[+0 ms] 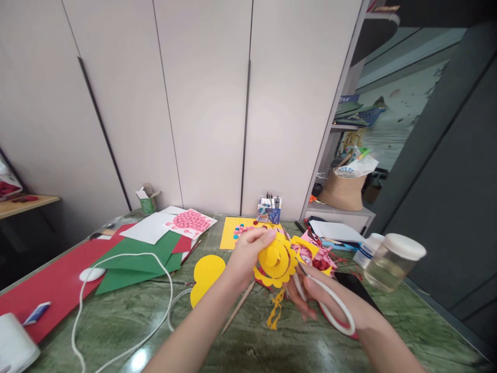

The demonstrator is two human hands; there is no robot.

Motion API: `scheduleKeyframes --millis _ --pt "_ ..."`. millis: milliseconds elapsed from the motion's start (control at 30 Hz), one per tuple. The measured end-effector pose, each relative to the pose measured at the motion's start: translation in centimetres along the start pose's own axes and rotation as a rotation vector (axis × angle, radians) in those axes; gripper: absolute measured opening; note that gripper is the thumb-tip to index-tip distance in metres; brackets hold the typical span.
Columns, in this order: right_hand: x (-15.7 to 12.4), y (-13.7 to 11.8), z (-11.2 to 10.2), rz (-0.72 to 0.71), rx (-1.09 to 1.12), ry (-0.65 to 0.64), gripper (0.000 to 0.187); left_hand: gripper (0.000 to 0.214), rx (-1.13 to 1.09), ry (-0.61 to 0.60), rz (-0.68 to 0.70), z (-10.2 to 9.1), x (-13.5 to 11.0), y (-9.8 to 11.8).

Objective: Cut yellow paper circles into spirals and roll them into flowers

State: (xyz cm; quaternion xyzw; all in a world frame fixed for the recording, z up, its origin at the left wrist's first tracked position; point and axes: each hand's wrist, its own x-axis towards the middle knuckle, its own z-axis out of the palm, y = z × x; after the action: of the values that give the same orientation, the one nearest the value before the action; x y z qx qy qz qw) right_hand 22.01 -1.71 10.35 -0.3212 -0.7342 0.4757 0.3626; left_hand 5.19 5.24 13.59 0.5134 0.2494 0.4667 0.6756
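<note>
Yellow paper flower (275,255): held up at front centre, above the counter (248,352) and between both hands, with a scalloped rim, a curved slit inside that rim and a coil-like middle.
Left hand (248,251): pinches the flower at its upper left, thumb pressed on the near face.
Right hand (305,295): closes around the handles just beside the flower, fingers partly hidden.
Scissors (347,310): white-looped, aimed at the flower's right edge; cannot tell whether parted or shut at the blades, nor exactly where meeting the paper.
Cutting: appears, judging by the slit, to be partway through, the shaping of a curved line inside the petals.
Next snip: calls for, most likely, a slow feed of the flower into the blades, a little turn from the left hand and a light hold to spare the thin ring.
Yellow strips (275,313): lie curled below the flower.
Yellow lobed paper (208,272): rests on the counter, left of the wooden stick (238,307).
Pink and red scraps (320,259): crowd behind the right hand, near a lidded jar (390,267).
Green paper (134,274): overlaps the red paper (58,280) at far left.
</note>
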Motion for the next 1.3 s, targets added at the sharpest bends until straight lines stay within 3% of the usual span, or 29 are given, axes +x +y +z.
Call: scheduleKeyframes --millis 133,233,700,1300 --pt "0.07 0.02 -0.03 -0.002 -0.047 0.014 0.046 0.026 0.296 0.153 0.354 0.42 -0.19 -0.76" --pt "0.1 -0.03 -0.08 0.007 -0.029 0.004 0.045 0.026 0.41 0.216 0.471 0.52 -0.5 -0.9" --pt "-0.01 -0.88 0.26 0.094 -0.021 0.037 0.038 0.032 0.452 0.279 0.496 0.36 -0.55 -0.91" --pt "-0.12 -0.75 0.32 0.12 0.07 0.073 0.042 0.032 0.369 0.238 0.444 0.43 -0.48 -1.03"
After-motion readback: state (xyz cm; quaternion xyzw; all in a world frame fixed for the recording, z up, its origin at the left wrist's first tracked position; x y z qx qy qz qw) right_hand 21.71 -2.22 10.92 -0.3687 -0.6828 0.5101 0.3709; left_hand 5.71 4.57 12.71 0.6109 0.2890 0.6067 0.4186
